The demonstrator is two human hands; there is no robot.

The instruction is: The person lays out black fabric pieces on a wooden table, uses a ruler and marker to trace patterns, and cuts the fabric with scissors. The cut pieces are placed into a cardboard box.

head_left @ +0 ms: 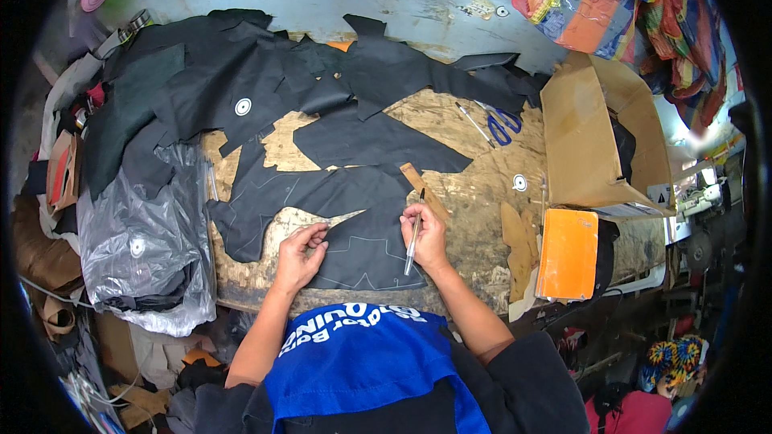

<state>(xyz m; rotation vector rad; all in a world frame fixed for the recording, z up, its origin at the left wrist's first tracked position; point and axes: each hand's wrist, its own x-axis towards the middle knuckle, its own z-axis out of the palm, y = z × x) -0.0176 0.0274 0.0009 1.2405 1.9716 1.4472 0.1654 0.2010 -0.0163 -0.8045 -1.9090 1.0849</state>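
Observation:
A pen [411,257] with a silver lower part is in my right hand [425,235], its tip low against a black sheet [354,253] that looks like leather. Pale lines drawn on the sheet trace an angular outline with a small notch near the front edge. On the sheet's left side rests my left hand [302,255], fingers loosely curled, thumb apart from the index finger and nothing visible between them. Just beyond my right hand a brown flat strip [425,190] lies slanted across the sheet's edge.
Black cut pieces [241,72] cover the worn wooden table's [482,193] far side. Blue-handled scissors [502,127] and another pen [474,124] lie at far right. A cardboard box [575,137] and orange box [567,253] stand right; a clear plastic bag [145,233] sits left.

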